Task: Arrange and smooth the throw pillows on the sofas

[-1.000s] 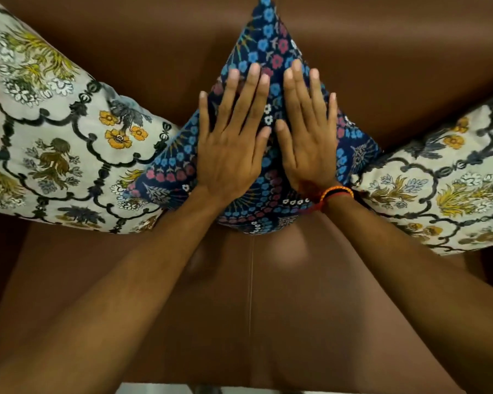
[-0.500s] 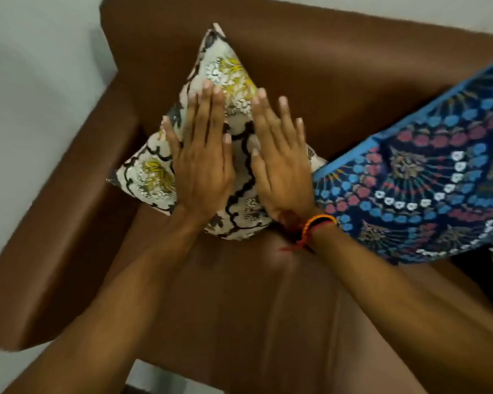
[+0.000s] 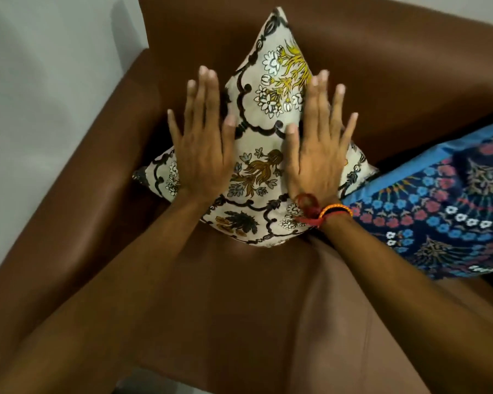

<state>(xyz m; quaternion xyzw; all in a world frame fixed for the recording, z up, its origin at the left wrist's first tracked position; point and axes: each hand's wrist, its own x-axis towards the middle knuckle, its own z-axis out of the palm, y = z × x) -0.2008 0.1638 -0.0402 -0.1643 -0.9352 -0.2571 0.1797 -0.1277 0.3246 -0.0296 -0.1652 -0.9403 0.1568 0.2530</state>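
A cream floral pillow [image 3: 264, 132] stands on one corner against the back of the brown sofa [image 3: 382, 58], in the sofa's left corner. My left hand [image 3: 202, 140] lies flat on the pillow's left side, fingers spread. My right hand [image 3: 319, 146], with a red and orange thread band at the wrist, lies flat on the pillow's right side. Neither hand grips anything. A dark blue floral pillow [image 3: 450, 206] leans to the right, its edge touching the cream one.
The sofa's left armrest [image 3: 77, 206] runs down the left, with a pale wall [image 3: 40, 81] beyond it. The brown seat cushion [image 3: 268, 308] stretches toward me under my forearms.
A second ago both hands pressed the blue pillow. I turned left to the cream pillow, and since half a second ago my hands have slid apart toward its two sides.
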